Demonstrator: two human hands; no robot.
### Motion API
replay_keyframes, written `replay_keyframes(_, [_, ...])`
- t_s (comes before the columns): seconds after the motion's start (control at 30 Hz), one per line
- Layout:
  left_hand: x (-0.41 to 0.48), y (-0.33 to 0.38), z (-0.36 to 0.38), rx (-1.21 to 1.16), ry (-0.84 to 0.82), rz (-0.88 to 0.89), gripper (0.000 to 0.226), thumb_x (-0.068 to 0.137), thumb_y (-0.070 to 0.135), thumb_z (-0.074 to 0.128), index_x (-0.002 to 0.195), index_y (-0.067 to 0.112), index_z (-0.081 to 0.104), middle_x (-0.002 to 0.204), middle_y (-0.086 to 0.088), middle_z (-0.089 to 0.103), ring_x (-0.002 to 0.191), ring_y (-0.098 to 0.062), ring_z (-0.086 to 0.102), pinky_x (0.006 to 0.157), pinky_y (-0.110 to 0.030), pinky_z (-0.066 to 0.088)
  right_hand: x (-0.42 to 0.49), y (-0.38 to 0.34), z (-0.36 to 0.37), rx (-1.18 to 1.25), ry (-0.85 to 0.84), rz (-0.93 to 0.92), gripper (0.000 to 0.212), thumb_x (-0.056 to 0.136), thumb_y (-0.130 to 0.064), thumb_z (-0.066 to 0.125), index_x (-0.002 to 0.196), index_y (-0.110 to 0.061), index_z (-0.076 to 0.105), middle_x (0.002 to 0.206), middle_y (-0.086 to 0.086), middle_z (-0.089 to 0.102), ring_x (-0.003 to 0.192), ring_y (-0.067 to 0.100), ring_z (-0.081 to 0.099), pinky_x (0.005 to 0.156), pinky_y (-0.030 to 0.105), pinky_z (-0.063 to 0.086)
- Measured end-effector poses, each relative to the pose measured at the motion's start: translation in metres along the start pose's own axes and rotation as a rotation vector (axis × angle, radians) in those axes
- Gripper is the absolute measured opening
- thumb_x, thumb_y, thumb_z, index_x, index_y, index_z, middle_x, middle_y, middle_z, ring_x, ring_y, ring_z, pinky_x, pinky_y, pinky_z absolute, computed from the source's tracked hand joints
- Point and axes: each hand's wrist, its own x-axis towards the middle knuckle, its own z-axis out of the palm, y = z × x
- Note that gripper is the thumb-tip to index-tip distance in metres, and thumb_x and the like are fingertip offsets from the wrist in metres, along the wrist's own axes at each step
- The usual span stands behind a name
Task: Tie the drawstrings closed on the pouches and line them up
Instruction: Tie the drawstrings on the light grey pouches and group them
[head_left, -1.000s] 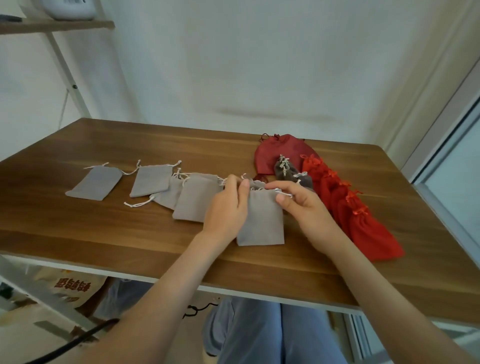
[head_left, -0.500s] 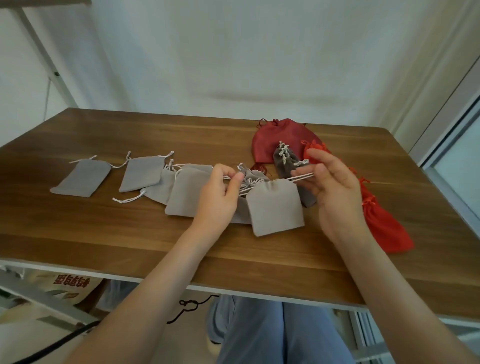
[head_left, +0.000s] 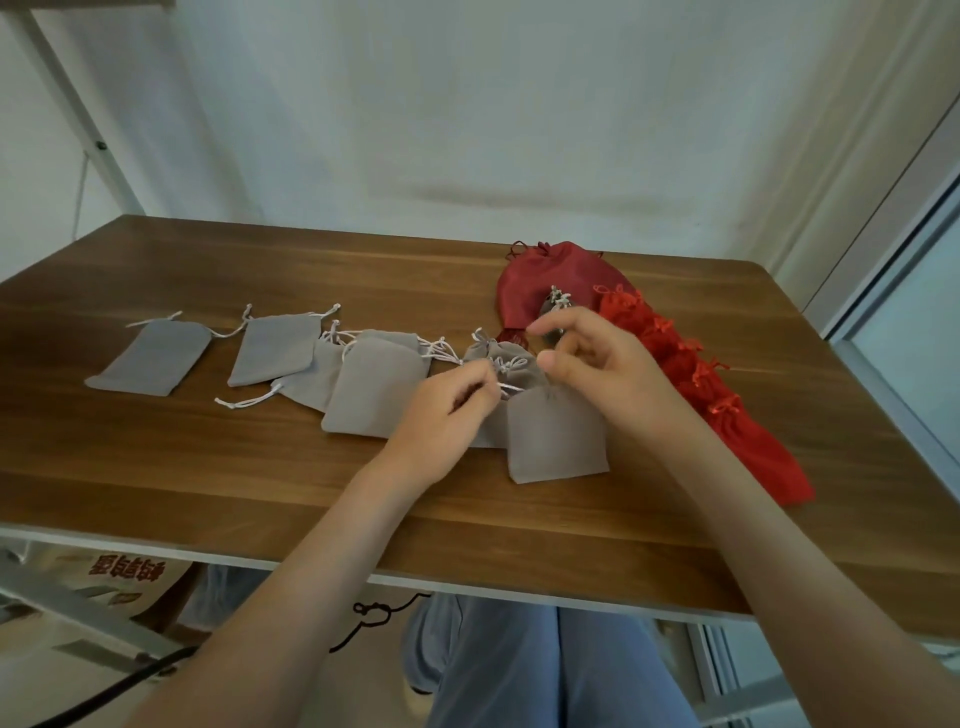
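I am working on the nearest grey pouch (head_left: 556, 441), which is lying flat on the wooden table (head_left: 208, 467) close to its front edge, its mouth pointing away from me and sitting under my fingers. My left hand (head_left: 447, 410) is curling in with the fingertips pinching the white drawstring (head_left: 511, 387), which is running out to the right from that pinch towards the pouch's mouth. My right hand (head_left: 608, 364) is hovering over the mouth with the forefinger and thumb reaching out apart and the other fingers bending loosely; I cannot tell whether it is gripping any cord, since the hand is covering that spot. A second small grey pouch (head_left: 498, 364) is peeking out just behind, between my two hands. To the left, four more flat grey pouches (head_left: 376, 389) are lying in a rough row, the two nearer ones overlapping. To the right, a line of bright red pouches (head_left: 727, 415) is stretching diagonally towards me, with a larger dark red pouch (head_left: 540, 280) sitting at its far end.
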Motion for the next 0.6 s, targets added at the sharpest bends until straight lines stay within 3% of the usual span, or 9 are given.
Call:
replay_keyframes(0.1, [0.001, 0.002, 0.002, 0.024, 0.063, 0.062, 0.025, 0.099, 0.022, 0.042, 0.075, 0.025, 0.05, 0.069, 0.009, 0.051, 0.067, -0.005, 0.049, 0.061, -0.019, 0.038, -0.001, 0.012, 0.016, -0.059, -0.02, 0.011, 0.013, 0.087, -0.016, 0.065, 0.1, -0.016, 0.068, 0.069, 0.002, 0.063, 0.055, 0.0, 0.056, 0.059, 0.015, 0.043])
replay_keyframes(0.27, [0.0, -0.001, 0.011, 0.28, 0.242, 0.242, 0.027, 0.096, 0.031, 0.04, 0.082, 0.012, 0.055, 0.074, 0.009, 0.05, 0.068, -0.005, 0.047, 0.059, -0.017, 0.036, -0.003, 0.024, 0.034, -0.15, 0.025, -0.057, 0.008, 0.088, -0.017, 0.064, 0.09, -0.019, 0.071, 0.068, 0.0, 0.065, 0.058, 0.007, 0.054, 0.059, 0.02, 0.041])
replay_keyframes(0.33, [-0.002, 0.0, 0.013, 0.337, 0.336, 0.295, 0.026, 0.095, 0.027, 0.044, 0.082, 0.008, 0.056, 0.077, 0.002, 0.052, 0.069, -0.01, 0.048, 0.058, -0.023, 0.04, -0.004, 0.027, 0.034, -0.193, 0.031, -0.093, 0.007, 0.089, -0.021, 0.062, 0.091, -0.021, 0.068, 0.064, 0.0, 0.061, 0.057, 0.01, 0.053, 0.058, 0.026, 0.043])
replay_keyframes(0.43, [-0.003, 0.002, 0.014, 0.42, 0.457, 0.373, 0.021, 0.094, 0.022, 0.051, 0.081, 0.007, 0.056, 0.076, -0.003, 0.053, 0.068, -0.012, 0.048, 0.06, -0.021, 0.039, -0.009, 0.028, 0.036, -0.283, -0.004, -0.167, 0.013, 0.084, -0.035, 0.053, 0.083, -0.023, 0.057, 0.062, -0.005, 0.055, 0.056, 0.01, 0.052, 0.056, 0.039, 0.046])
replay_keyframes(0.5, [-0.005, 0.004, 0.016, 0.466, 0.483, 0.411, 0.02, 0.095, 0.02, 0.05, 0.083, 0.006, 0.057, 0.077, -0.002, 0.052, 0.07, -0.008, 0.045, 0.062, -0.016, 0.037, -0.009, 0.027, 0.038, -0.265, -0.007, -0.188, 0.011, 0.083, -0.035, 0.052, 0.077, -0.026, 0.049, 0.061, -0.007, 0.051, 0.056, 0.01, 0.051, 0.056, 0.044, 0.046])
replay_keyframes(0.6, [-0.006, 0.007, 0.018, 0.38, 0.425, 0.385, 0.022, 0.097, 0.021, 0.044, 0.086, 0.005, 0.055, 0.079, 0.005, 0.048, 0.069, -0.003, 0.041, 0.061, -0.012, 0.037, -0.009, 0.024, 0.037, -0.099, -0.027, -0.182, 0.012, 0.089, -0.029, 0.053, 0.083, -0.019, 0.058, 0.068, -0.002, 0.06, 0.062, 0.016, 0.058, 0.059, 0.043, 0.048])
